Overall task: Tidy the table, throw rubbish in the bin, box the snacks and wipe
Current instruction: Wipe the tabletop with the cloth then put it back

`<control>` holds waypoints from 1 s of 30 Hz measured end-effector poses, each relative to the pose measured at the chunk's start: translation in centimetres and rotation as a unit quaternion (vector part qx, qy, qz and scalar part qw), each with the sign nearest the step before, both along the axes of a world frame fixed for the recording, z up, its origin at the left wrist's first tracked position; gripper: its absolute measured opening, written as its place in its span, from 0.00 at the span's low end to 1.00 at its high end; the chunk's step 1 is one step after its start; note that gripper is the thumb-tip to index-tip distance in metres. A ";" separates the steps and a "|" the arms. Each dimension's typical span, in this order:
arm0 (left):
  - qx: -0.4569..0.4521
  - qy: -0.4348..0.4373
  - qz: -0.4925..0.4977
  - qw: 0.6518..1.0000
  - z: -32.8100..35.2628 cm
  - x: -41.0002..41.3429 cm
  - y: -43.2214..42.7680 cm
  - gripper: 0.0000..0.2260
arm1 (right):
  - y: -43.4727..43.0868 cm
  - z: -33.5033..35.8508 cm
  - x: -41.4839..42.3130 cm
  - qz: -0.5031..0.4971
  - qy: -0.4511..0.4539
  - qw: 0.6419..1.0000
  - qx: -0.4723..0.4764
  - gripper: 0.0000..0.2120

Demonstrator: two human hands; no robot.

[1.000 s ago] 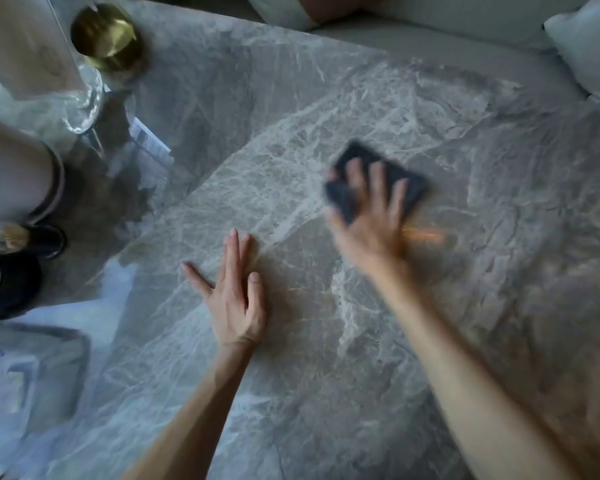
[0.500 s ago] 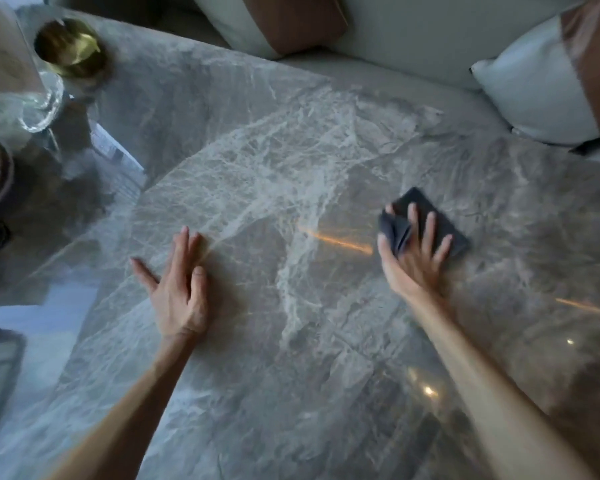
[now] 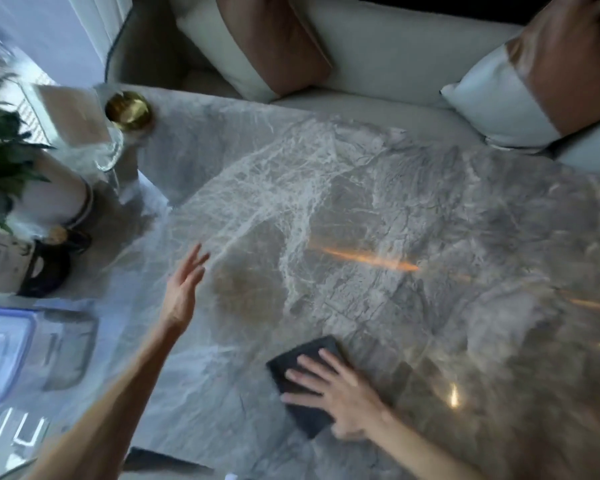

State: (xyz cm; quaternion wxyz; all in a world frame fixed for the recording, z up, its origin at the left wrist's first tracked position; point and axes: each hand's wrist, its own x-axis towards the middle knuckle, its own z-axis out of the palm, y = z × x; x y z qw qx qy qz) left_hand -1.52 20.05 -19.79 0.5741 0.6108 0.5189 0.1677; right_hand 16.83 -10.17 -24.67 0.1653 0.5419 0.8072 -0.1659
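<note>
The right hand (image 3: pixel 336 393) lay flat and spread wide on a dark grey cloth (image 3: pixel 303 386), palm down, its fingers (image 3: pixel 303 377) splayed and pointing toward the left of the view, pressing the cloth against the table (image 3: pixel 430 209) rather than gripping it. The cloth was a folded, roughly rectangular pad lying flat near the near edge of the table; its long axis ran diagonally, from the upper right corner beside the fingertips down toward the wrist, and part of it was hidden under the palm. The left hand (image 3: pixel 184 289) was open and empty, fingers extended and loosely together, pointing up and to the right; it appeared lifted slightly off the grey veined marble surface, though blur made it hard to tell whether any fingertip touched. The two hands were well apart, the left farther from the viewer and to the left of the cloth. At the far left corner of the table stood a round brass-coloured object (image 3: pixel 129 110), next to a clear glass vessel (image 3: pixel 110 152), with a leafy green plant (image 3: pixel 0 140) at the left margin of the view. A clear plastic container with a blue rim (image 3: pixel 7 355) sat at the left edge of the view, nearer the viewer. Beyond the table was a pale sofa (image 3: pixel 388 57) carrying two cushions (image 3: pixel 274 46) in white and brown.
</note>
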 end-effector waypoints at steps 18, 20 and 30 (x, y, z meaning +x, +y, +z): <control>0.008 0.005 0.212 0.977 -0.1 -11.1 -7.8 0.28 | 25.7 -1.9 -13.4 -0.272 0.116 0.949 0.111 0.32; 0.020 0.013 0.205 0.979 0.1 -12.0 -7.0 0.26 | 22.9 -2.3 -16.4 -0.131 0.119 0.982 0.063 0.34; -0.173 0.000 -0.046 0.984 3.0 -12.7 -4.7 0.18 | 12.6 7.0 -16.5 -0.482 0.444 0.621 -0.431 0.45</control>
